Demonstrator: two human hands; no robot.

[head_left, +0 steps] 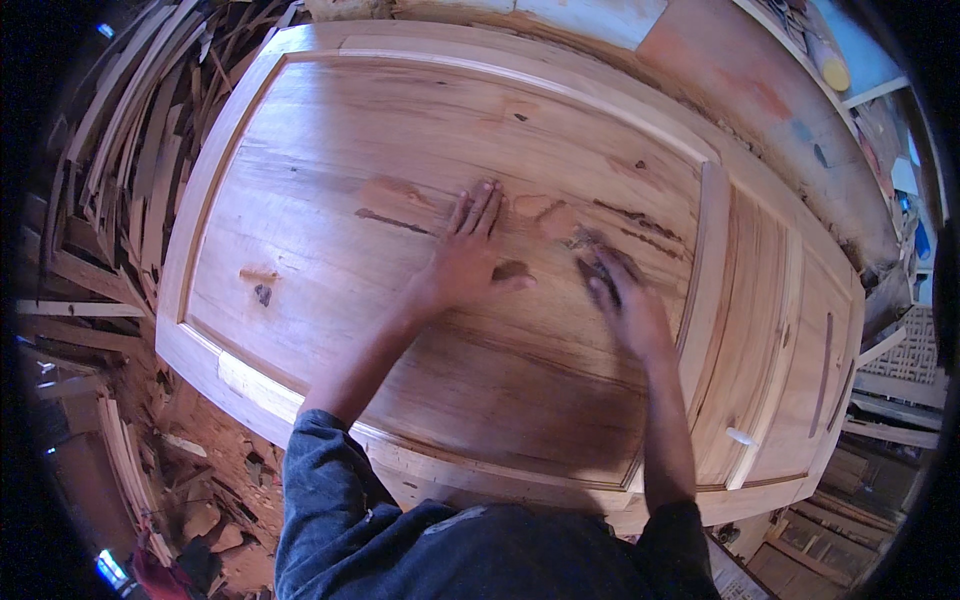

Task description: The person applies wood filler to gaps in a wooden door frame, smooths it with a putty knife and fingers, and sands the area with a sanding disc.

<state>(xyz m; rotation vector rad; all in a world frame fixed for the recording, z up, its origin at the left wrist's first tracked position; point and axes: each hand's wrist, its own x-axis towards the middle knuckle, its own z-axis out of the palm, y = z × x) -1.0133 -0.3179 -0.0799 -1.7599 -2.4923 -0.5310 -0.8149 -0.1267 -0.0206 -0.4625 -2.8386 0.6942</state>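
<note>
I have a panelled wooden door point(560, 405) lying flat in front of me, its long side running from left to right, and both my hands are over its large main panel. My left hand point(462, 265) lies palm down near the middle of that panel, fingers close together and pointing away from me, thumb stretched out to the right; it is laid open and flat, clasping nothing. My right hand point(632, 305) is just to the right of it, fingers bent and tips lowered toward the wood beside a dark, rough spot; it is blurred, so I cannot tell whether I am pinching something small or only touching the surface. Just beyond my hands, between them, is a reddish-brown smeared patch point(553, 217), with another smear point(395, 192) to the left of my left fingers. A long dark crack point(395, 220) runs below that second smear, and more dark cracks point(640, 217) mark the panel beyond my right fingers. A dark knot point(263, 294) shows near the panel's left end. A small white object point(738, 436) rests on the right-hand part of the door, while loose wooden strips point(150, 130) are heaped past the left end.
</note>
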